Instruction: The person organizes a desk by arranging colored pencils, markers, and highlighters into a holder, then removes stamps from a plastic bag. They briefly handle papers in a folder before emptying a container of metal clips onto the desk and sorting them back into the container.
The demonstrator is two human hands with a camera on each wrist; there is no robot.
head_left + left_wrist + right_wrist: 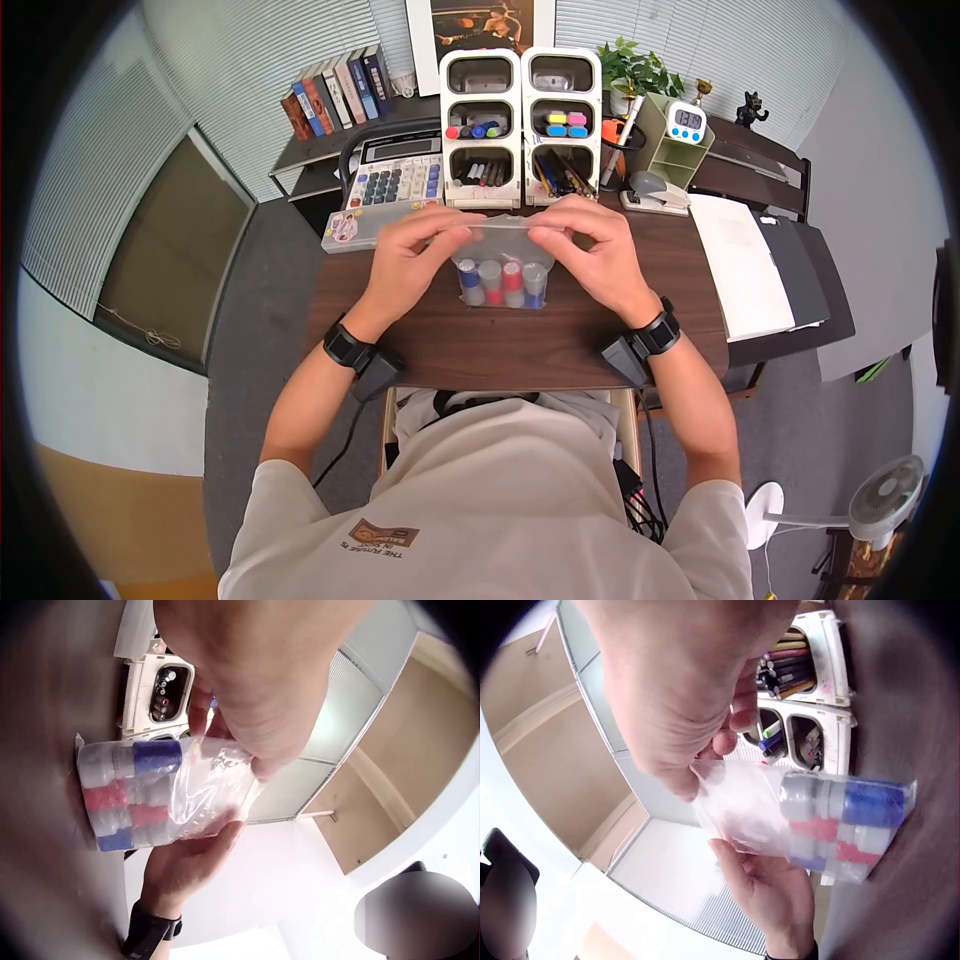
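A clear plastic bag (508, 246) is held upright at the middle of the desk, its bottom touching the wood. Inside stand several small cylinders (490, 283) with blue, red and grey parts. My left hand (411, 258) pinches the bag's top left corner, and my right hand (594, 254) pinches the top right corner. The left wrist view shows the bag (210, 787) hanging from the left thumb and fingers (255, 690). In the right wrist view the right hand (682, 690) grips the other end of the bag (742, 806).
Behind the bag stand two white organizers (481, 125) with markers and pens. A calculator (398, 182) and a clear case (372, 228) lie to the left. A stapler (655, 190), a timer (686, 122) and white paper (735, 265) are to the right.
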